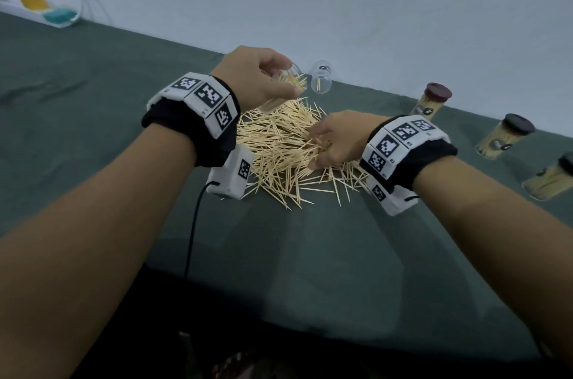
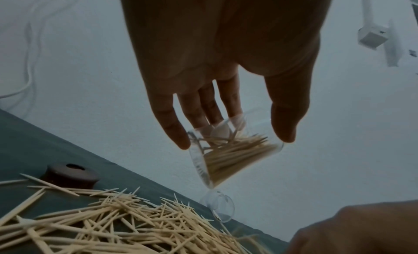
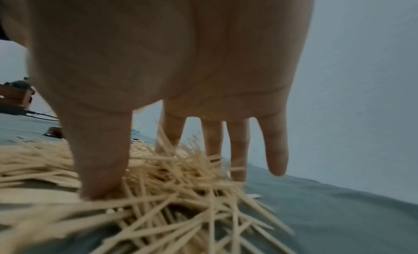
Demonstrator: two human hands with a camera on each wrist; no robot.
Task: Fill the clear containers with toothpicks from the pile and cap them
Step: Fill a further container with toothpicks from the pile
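- Three capped containers (image 1: 431, 102) stand filled, right of the right hand (image 1: 336, 138).
- Left hand (image 1: 257, 81) grips a part-filled clear container (image 2: 228, 156), tilted; empty one (image 1: 321, 77) just beyond.
- Right hand's spread fingers (image 3: 212, 140) dig into the toothpick pile (image 1: 279, 146); much remains.

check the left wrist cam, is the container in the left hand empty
No, the clear container held by the left hand has a bundle of toothpicks inside it.
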